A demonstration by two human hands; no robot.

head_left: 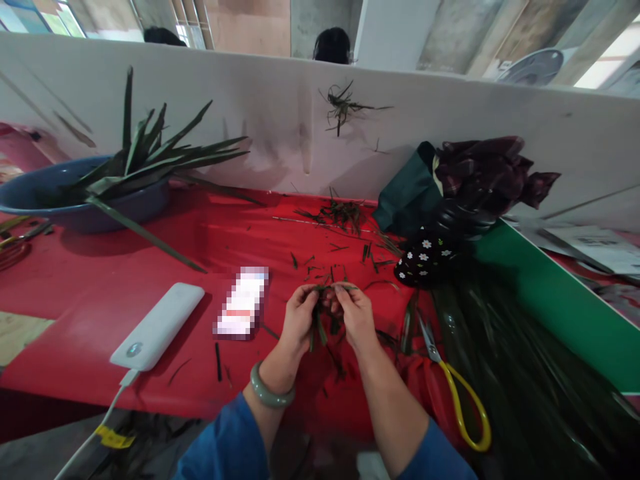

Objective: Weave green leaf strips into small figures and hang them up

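Observation:
My left hand (299, 319) and my right hand (356, 315) meet over the red table (100, 280), both pinched on a small bundle of green leaf strips (323, 313). The strips hang down between my palms. A jade bangle (270, 393) sits on my left wrist. Loose leaf scraps (340, 217) lie scattered just beyond my fingers.
A blue basin (75, 200) of long green leaves stands at the far left. A white power bank (157, 325) and a blurred phone (241, 301) lie left of my hands. Yellow-handled scissors (453, 380) and a pile of long leaves (525, 373) lie right. A white partition (250, 120) stands behind, with people's heads beyond.

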